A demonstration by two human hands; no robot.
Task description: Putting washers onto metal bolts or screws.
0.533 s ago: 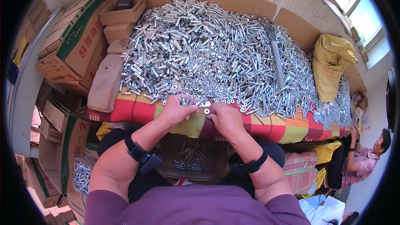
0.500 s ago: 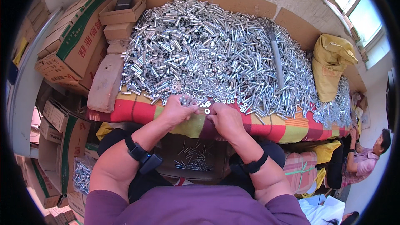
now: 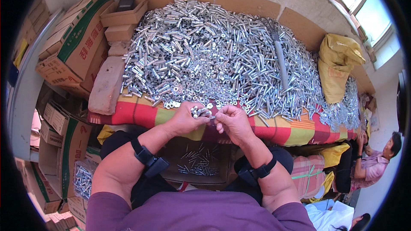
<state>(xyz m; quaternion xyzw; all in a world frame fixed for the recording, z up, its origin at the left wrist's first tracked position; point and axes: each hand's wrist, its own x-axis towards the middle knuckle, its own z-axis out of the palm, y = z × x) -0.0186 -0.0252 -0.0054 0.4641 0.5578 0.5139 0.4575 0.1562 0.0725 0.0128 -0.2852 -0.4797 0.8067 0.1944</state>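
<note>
The left hand (image 3: 185, 119) is gripping a small bunch of metal sleeves (image 3: 199, 112) at the worktop (image 3: 141, 113) edge. The right hand (image 3: 231, 122) is pinching one piece against it, mostly hidden by fingers.

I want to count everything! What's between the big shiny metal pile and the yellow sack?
Nothing else. In the head view the pile of silver metal tubes runs right up against the yellow sack, and more tubes spill below it onto the striped cloth.

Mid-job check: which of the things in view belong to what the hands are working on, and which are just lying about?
In hand:
left hand holding small metal parts
right hand
heap of metal sleeves
tray of finished pieces

Lying about:
yellow sack
cardboard boxes
brick
</note>
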